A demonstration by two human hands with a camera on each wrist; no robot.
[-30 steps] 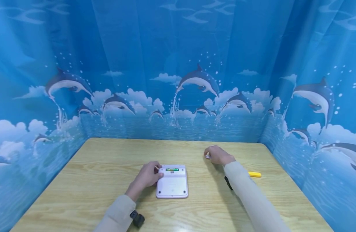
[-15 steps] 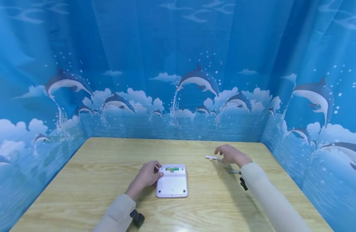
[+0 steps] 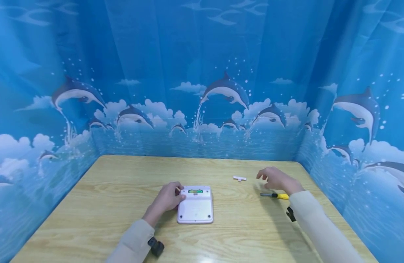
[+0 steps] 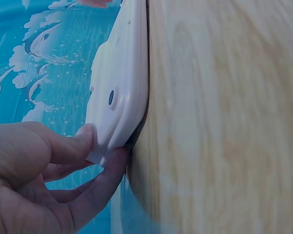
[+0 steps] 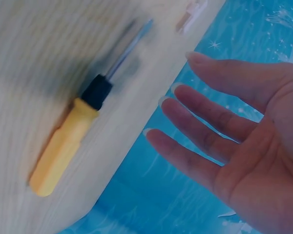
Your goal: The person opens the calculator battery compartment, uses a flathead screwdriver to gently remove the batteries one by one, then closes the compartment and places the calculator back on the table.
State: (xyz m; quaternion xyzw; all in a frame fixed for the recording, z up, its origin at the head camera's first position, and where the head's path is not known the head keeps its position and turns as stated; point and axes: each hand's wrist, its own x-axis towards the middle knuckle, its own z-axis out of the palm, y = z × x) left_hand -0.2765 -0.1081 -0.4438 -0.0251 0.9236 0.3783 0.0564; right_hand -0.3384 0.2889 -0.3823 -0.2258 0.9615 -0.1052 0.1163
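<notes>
A pale calculator lies back side up near the middle of the wooden table, its battery slot uncovered. A green battery sits in that slot. My left hand pinches the far left corner, thumb on top and a finger under the edge, as the left wrist view shows. My right hand hovers with loosely bent fingers above a screwdriver, holding nothing. The screwdriver has a yellow handle, a black collar and a metal shaft pointing left in the head view. Left of my right hand lies a small white battery cover with a tab.
The wooden table ends at a blue curtain printed with dolphins, which stands behind it and along both sides. Black wrist cameras are strapped over both sleeves.
My right hand has let go of the white battery cover, leaving it on the table, and moved right to above the screwdriver, its fingers spreading. My left hand stays at the calculator's corner.
</notes>
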